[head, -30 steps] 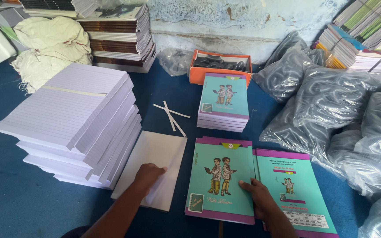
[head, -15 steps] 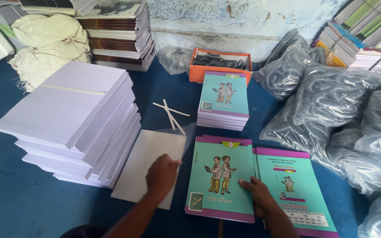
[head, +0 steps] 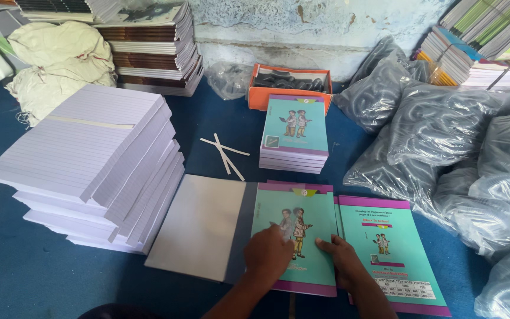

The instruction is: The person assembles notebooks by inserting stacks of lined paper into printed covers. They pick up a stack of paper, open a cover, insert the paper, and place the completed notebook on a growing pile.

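Observation:
My left hand (head: 268, 254) rests flat on a teal notebook cover (head: 302, 218) with a purple border, near its lower left corner. My right hand (head: 342, 259) presses fingertips on the same cover's lower right edge, where it meets a second teal cover (head: 391, 248) lying to the right. A thin stack of white sheets (head: 199, 227) lies just left of the cover, partly overlapped by a translucent sheet. Neither hand grips anything.
Tall stacks of ruled white paper (head: 90, 159) stand at the left. A pile of finished teal notebooks (head: 295, 133) sits behind, with an orange box (head: 290, 88), loose white strips (head: 225, 155), and grey plastic bags (head: 444, 147) at the right. Blue cloth (head: 25, 272) covers the surface.
My left hand has moved right, from the white sheets onto the teal cover. The white sheets now lie closer against the cover. My right hand stays on the cover's lower right.

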